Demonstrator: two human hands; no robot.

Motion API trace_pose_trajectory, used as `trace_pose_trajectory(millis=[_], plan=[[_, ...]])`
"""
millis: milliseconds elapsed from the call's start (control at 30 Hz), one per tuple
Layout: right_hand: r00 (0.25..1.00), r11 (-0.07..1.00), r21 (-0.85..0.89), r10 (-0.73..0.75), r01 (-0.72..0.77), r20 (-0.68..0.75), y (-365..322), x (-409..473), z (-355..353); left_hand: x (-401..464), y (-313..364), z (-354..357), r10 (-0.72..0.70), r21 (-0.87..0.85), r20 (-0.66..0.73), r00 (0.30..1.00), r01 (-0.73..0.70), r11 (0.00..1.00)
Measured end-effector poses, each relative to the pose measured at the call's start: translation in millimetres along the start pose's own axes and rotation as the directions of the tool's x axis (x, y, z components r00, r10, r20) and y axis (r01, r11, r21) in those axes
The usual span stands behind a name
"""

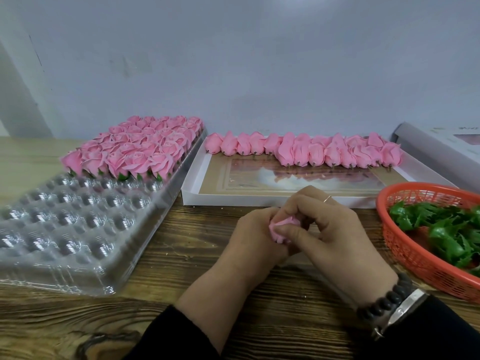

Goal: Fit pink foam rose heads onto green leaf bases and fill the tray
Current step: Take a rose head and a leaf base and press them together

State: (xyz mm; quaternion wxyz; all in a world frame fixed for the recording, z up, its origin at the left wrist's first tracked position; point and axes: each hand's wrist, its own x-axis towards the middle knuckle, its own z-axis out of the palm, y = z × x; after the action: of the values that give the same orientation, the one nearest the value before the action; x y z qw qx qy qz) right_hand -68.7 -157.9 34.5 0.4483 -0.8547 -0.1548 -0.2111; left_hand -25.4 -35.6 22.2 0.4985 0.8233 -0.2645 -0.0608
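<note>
Pinching a rose head between both hands, you've got left hand and right hand curled round it mid-bench; the tray lies at nine o'clock, nearer your left, front pockets unfilled.

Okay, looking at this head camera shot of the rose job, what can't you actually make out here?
Head view only:
- Rose head in the hands: mostly covered by the left hand and right hand; whether a leaf base is on it is hidden.
- Orange basket: cut off by the right edge, so its leaf count is unknown.
- Clear tray: near-left part cut off by the left edge.
- Roll of paper: print blurred, cut off.
</note>
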Motion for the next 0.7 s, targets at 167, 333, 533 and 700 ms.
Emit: trace_pose_trajectory(millis=[167, 333, 533, 700], plan=[[0.997, 0.995, -0.063, -0.075, 0.075, 0.003, -3.3, 0.6, 0.2, 1.4, 0.7, 5.4, 0.001, -0.064, -0.114, 0.994, -0.009, 0.998], [0.998, 0.996, -0.062, -0.064, 0.066, 0.022, -0.1, -0.4, 1.5, -0.9, 4.2, 2.2, -0.045, -0.096, -0.026, 0.999, 0.042, 0.995], [0.995, 0.999, 0.040, -0.028, 0.032, -0.098, -3.9, -3.1, 4.5, -0.7, 5.4, 3.5, 0.018, -0.114, -0.037, 0.999, -0.022, 0.993], [0.917, 0.929, 0.366, 0.194, -0.057, -0.350, -4.0, 2.4, 5.5, -0.5, 4.9, 13.3, 0.068, -0.233, -0.037, 0.997, -0.075, 0.969]])
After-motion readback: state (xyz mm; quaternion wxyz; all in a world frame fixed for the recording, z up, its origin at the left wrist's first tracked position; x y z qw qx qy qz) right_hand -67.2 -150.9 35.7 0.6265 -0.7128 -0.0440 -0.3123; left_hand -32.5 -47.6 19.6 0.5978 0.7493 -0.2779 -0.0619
